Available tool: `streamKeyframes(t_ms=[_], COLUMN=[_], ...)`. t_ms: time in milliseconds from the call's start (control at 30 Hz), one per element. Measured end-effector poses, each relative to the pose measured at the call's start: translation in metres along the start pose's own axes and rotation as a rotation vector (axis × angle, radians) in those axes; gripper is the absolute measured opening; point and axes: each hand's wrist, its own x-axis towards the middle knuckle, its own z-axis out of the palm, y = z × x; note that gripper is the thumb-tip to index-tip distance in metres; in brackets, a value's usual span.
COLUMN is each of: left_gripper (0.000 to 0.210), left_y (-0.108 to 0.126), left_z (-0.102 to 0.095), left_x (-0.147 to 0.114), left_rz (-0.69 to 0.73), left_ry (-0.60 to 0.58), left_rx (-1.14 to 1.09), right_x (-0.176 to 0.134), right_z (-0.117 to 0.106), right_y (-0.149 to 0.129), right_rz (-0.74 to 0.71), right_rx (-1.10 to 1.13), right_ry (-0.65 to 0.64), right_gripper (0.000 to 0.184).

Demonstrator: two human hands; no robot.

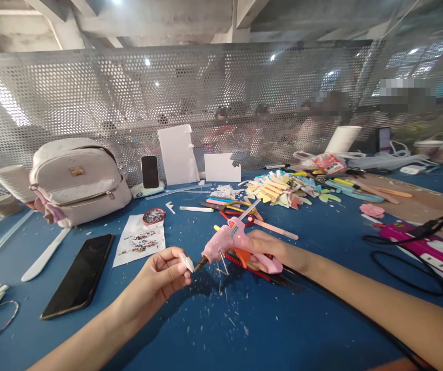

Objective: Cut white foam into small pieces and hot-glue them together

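In my right hand (262,252) is a pink hot glue gun (227,239), its fingers wrapped round the handle and orange trigger. A clear glue stick (251,207) pokes out of its back end. The nozzle points down and left, close against a small white piece (186,262) that looks like paper or foam. My left hand (169,275) pinches that piece between thumb and fingertips. Whether nozzle and piece touch, I cannot tell. Below the gun the blue table (221,330) is strewn with fine white scraps. Red-handled scissors (240,219) lie behind the gun.
A black phone (80,275) and white plastic knife (46,255) lie left, before a pale backpack (78,180). Coloured paper cut-outs (279,188) are heaped behind the gun. A magenta power strip (426,247) with black cables sits right. A perforated metal screen (186,93) stands behind.
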Motion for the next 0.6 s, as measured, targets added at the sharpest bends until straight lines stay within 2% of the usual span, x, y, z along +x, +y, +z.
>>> streamKeyframes(t_ms=[167,500,600], left_gripper=[0.018,0.019,0.02], left_y=[0.0017,0.0024,0.0023], left_z=[-0.0009,0.0017,0.0011], left_x=[0.0015,-0.0001,0.002], left_rz=[0.009,0.005,0.016], left_ry=[0.002,0.031,0.043], left_rx=[0.014,0.046,0.083], right_x=[-0.0027,-0.0011,-0.0009], right_z=[-0.0004,0.001,0.0001], right_y=[-0.0005,0.0031,0.0045], right_rz=[0.051,-0.006,-0.004], right_rx=[0.016,0.012,0.021], right_ry=[0.061,0.001,0.018], right_gripper=[0.051,0.052,0.052])
